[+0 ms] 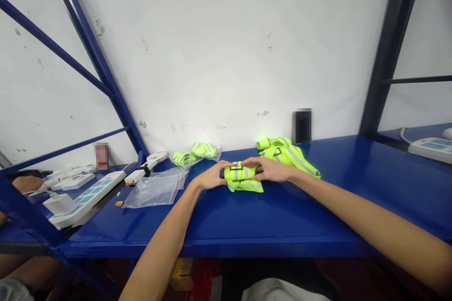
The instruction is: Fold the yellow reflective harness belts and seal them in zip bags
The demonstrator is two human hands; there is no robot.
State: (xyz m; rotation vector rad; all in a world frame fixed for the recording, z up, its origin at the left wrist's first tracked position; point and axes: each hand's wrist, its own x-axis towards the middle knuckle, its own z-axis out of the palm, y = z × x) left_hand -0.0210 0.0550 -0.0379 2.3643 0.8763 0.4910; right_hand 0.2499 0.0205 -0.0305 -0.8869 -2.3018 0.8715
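A rolled neon-yellow reflective strap (243,176) with grey stripes and a black buckle lies on the blue shelf (247,221) in front of me. My left hand (211,176) grips its left end with curled fingers. My right hand (270,169) grips its right end, fingers over the top. Behind my right hand lies a loose heap of the same yellow straps (289,153). Further left, another bundle of yellow straps in a clear bag (196,153) sits near the wall.
Empty clear zip bags (157,188) lie to my left. A white handheld fan (146,167) and a white power strip (84,197) sit at the shelf's left end. Blue frame posts (386,56) stand at both sides. Another power strip (429,146) lies far right.
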